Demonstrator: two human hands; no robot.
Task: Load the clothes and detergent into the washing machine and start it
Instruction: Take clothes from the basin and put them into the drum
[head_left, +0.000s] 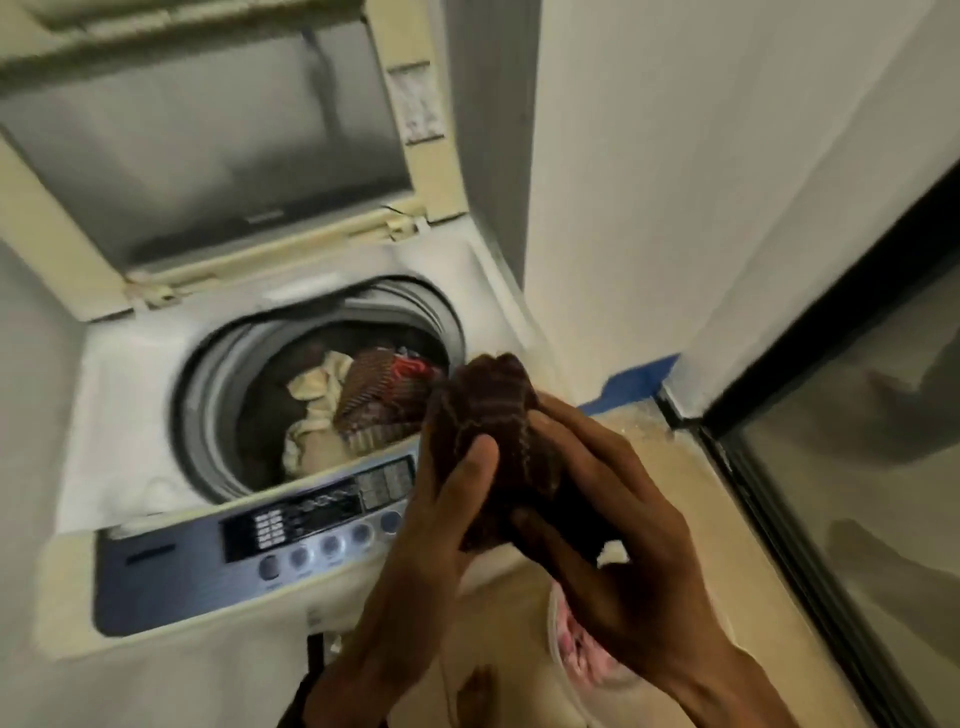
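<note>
A top-loading washing machine (130, 415) stands with its lid (208, 145) raised. Its drum (218, 374) holds cream cloth (319, 384) and a brown striped garment (371, 395). Just right of the drum's opening, above the control panel (208, 561), I hold a bunched dark brown patterned garment (483, 400) in both hands. My left hand (441, 514) grips it from the left with the thumb on the front. From the right and below, my right hand (587, 499) clasps it. No detergent is in view.
A white wall (675, 182) rises right of the machine. A dark-framed glass door (857, 441) runs along the right. Blue tape (639, 376) lies at the wall's foot. Pink and white cloth (576, 649) sits low on the floor under my right wrist.
</note>
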